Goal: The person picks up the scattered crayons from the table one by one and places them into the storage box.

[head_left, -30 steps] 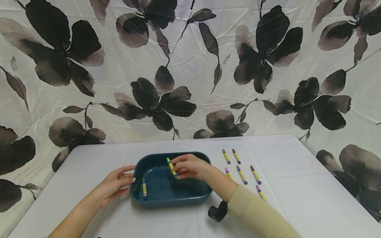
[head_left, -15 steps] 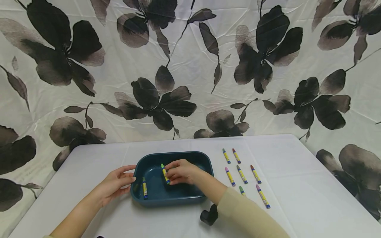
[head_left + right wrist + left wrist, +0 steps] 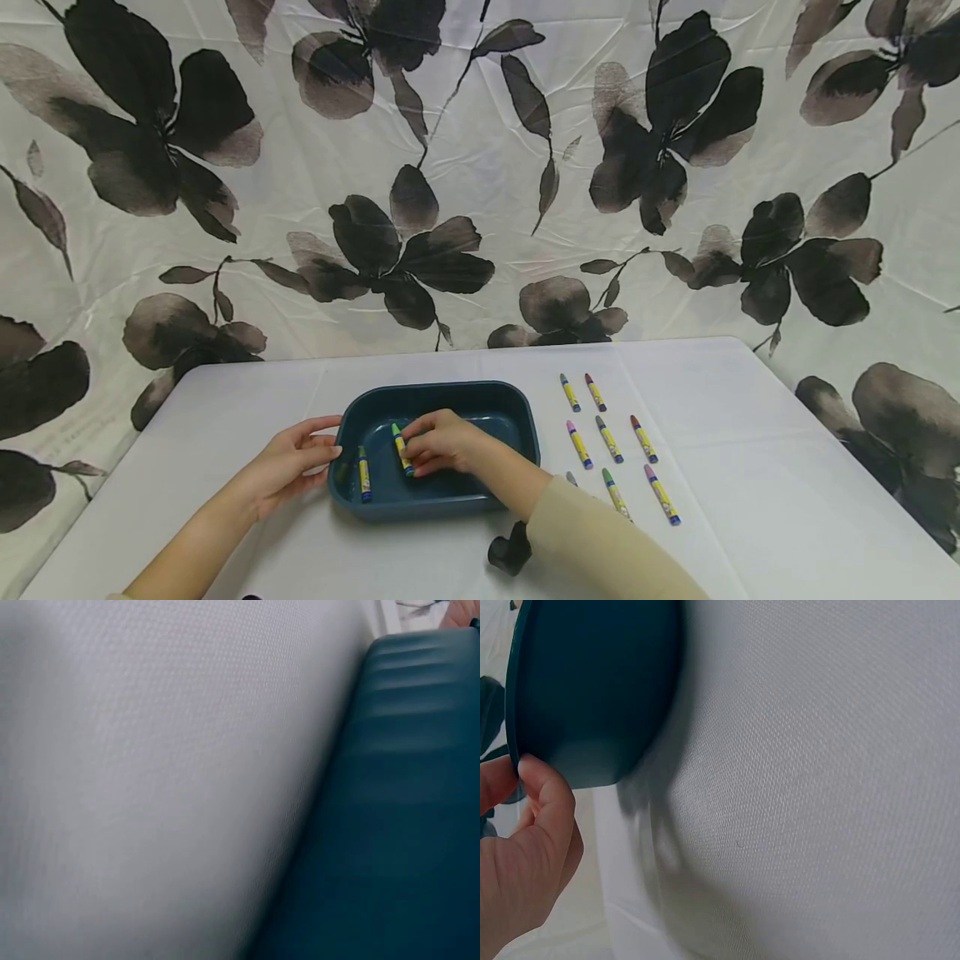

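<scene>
One white table [image 3: 750,433] fronts floral cloth [image 3: 525,192], left grip [image 3: 291,462] pinching a tray [image 3: 431,507], right grip [image 3: 444,445] a green crayon [image 3: 401,450].

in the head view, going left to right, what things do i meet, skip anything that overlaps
Left hand → dark-green-tipped crayon in the tray → bright-green-tipped crayon → right hand → red-tipped crayon in the far pair → rightmost crayon, pink-tipped
</scene>
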Tool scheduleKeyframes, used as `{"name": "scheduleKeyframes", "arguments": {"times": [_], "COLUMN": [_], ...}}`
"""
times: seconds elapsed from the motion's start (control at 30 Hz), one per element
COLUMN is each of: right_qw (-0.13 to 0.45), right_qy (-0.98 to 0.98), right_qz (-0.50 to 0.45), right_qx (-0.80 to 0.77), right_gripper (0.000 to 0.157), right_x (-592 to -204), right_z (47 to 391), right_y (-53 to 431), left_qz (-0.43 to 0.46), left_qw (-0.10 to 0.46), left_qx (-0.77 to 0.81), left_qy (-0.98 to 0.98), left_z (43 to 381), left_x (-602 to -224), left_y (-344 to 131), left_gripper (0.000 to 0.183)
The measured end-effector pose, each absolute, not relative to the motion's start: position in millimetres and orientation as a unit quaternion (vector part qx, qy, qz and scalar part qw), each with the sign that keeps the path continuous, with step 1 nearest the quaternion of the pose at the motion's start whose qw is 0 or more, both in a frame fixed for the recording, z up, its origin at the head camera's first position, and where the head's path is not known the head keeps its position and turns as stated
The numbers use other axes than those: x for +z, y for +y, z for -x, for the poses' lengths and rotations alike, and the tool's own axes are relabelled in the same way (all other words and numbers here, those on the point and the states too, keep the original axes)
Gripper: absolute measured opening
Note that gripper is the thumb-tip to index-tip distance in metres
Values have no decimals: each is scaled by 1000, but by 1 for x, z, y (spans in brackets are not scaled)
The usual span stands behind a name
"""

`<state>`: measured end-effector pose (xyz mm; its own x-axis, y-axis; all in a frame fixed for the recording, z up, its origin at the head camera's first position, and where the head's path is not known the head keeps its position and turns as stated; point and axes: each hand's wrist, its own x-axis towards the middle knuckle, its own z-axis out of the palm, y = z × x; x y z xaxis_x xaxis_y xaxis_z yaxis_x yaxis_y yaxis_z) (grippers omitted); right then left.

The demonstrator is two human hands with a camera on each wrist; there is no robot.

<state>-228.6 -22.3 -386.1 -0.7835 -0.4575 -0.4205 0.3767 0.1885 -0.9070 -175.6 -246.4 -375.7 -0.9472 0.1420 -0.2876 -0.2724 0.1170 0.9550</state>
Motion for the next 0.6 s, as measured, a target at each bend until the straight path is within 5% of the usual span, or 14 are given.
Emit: {"name": "scheduleKeyframes", "arguments": {"times": [0.6], "right_qw": [312], "right_qy": [754], "right_qz": [34], "right_qx": [-578], "right_gripper": [17], "right_x": [-387], "right_z": [225], "right_y": [-39], "left_qz": [43], "left_qw": [164], "left_qx": [660], "left_qy": [732], "left_z": [177], "left_x": [-373], "left_y": [-246], "left_gripper": [63]}}
